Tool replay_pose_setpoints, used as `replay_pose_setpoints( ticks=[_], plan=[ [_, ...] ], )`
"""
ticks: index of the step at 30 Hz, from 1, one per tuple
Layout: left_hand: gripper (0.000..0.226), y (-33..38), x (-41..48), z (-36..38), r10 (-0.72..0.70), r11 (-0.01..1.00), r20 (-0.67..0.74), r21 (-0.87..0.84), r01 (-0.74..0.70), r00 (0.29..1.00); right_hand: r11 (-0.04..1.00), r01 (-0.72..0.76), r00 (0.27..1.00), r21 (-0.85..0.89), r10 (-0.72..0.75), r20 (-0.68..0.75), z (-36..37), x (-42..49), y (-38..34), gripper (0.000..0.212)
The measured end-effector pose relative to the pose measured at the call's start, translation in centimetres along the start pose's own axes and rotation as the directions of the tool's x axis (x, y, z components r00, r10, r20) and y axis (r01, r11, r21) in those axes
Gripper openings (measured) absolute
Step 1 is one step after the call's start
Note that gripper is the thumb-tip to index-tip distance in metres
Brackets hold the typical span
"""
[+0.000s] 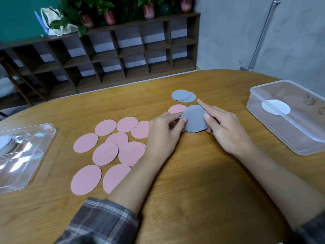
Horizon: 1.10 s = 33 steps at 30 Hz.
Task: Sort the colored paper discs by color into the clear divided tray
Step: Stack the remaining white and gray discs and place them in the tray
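A small stack of grey discs (194,118) is held just above the wooden table between both hands. My left hand (162,133) pinches its left edge with thumb and fingers. My right hand (223,127) grips its right edge, with the index finger stretched out over the top. Two more grey discs (182,95) lie overlapping just behind. Several pink discs (107,147) are spread over the table to the left, and one more pink disc (175,109) peeks out beside the stack. The clear divided tray (35,152) sits at the far left with a pile of pale discs (5,142) in one compartment.
A clear plastic box (299,138) stands at the right edge of the table with a white disc (276,107) in it. Beyond the table's far edge is a dark wooden shelf unit (109,55) with potted plants on top.
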<state>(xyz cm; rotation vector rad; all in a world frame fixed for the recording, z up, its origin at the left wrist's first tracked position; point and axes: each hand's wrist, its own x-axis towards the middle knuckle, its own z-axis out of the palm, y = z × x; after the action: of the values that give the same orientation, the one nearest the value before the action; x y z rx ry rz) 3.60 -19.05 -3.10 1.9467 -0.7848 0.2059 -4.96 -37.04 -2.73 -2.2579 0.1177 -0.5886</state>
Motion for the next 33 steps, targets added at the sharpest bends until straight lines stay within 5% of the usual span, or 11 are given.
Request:
replay_pose_setpoints(
  ticks=[9,13,19,22,27,33],
  plan=[
    [0.024,-0.4,-0.1,0.6,0.052,0.995,-0.096,0.092,-0.043,0.994,0.987,0.052,0.994,-0.155,-0.036,0.099,0.6,-0.4,-0.8,0.059],
    [0.024,-0.3,-0.2,0.7,0.104,0.983,-0.106,0.165,-0.086,0.989,0.987,0.079,0.996,-0.14,-0.073,0.047,0.4,-0.5,-1.1,0.045],
    [0.027,0.3,0.2,0.2,0.107,0.957,-0.017,0.272,-0.098,0.994,0.995,0.009,0.999,-0.099,-0.015,-0.052,0.0,-0.2,-0.4,0.025],
    [0.028,-0.4,2.0,0.1,0.066,0.952,-0.011,0.301,-0.059,0.998,0.996,-0.084,0.989,0.035,0.088,-0.119,-0.2,0.0,-0.4,0.026],
    [0.041,-1.4,5.8,0.7,-0.024,0.912,0.174,0.407,-0.049,0.984,0.981,-0.196,0.933,-0.003,0.185,-0.309,-0.6,0.3,0.0,0.03],
    [0.051,-2.2,10.1,1.9,-0.096,0.903,0.3,0.426,-0.043,0.949,0.963,-0.27,0.902,-0.002,0.252,-0.351,-0.7,0.5,0.2,0.033]
  ],
)
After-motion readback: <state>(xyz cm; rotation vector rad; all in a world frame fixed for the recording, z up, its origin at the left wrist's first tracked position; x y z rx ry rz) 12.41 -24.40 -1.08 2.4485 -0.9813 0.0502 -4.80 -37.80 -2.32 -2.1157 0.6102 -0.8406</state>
